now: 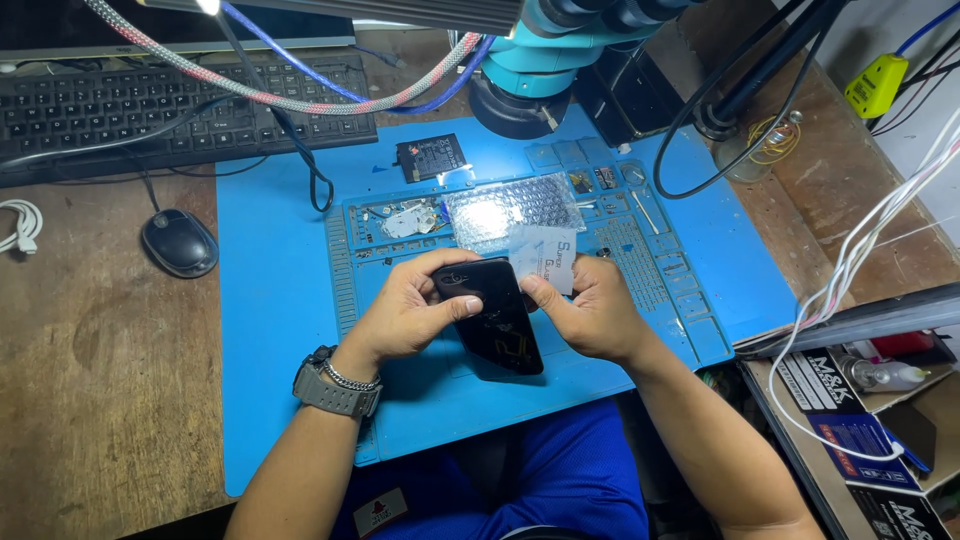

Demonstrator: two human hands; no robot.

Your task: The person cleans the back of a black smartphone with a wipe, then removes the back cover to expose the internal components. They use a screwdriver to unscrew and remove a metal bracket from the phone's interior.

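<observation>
here the left hand (415,310) and right hand (590,315) are both gripping a black phone (492,315), a small clear packet (545,258) sitting just above the right fingers

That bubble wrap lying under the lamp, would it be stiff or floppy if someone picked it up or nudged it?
The bubble wrap is probably floppy: it looks like a thin clear sheet lying flat on the blue mat. It is likely very light for its size, so a nudge would slide it rather than tip it. Its glossy, glaring surface suggests it may be a little slippery.
</observation>
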